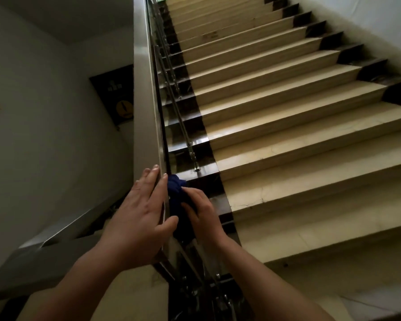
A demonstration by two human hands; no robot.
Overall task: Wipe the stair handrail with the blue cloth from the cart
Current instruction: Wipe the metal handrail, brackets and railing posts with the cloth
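The stair handrail (pixel 146 89) is a wide, flat, pale rail that runs up the middle of the head view. My left hand (pixel 141 209) lies flat on its top with the fingers spread and holds nothing. A bunched dark blue cloth (pixel 175 193) is pressed against the rail's right side. My right hand (pixel 200 212) grips that cloth just below the rail's edge. Part of the cloth is hidden under my fingers.
Beige stair steps (pixel 287 140) with dark edging climb to the right of the rail. A thin steel bar with glass-panel fittings (pixel 190 149) runs under the rail. A white wall with a dark framed sign (pixel 118 93) stands left. A lower flight's rail (pixel 63 230) drops at lower left.
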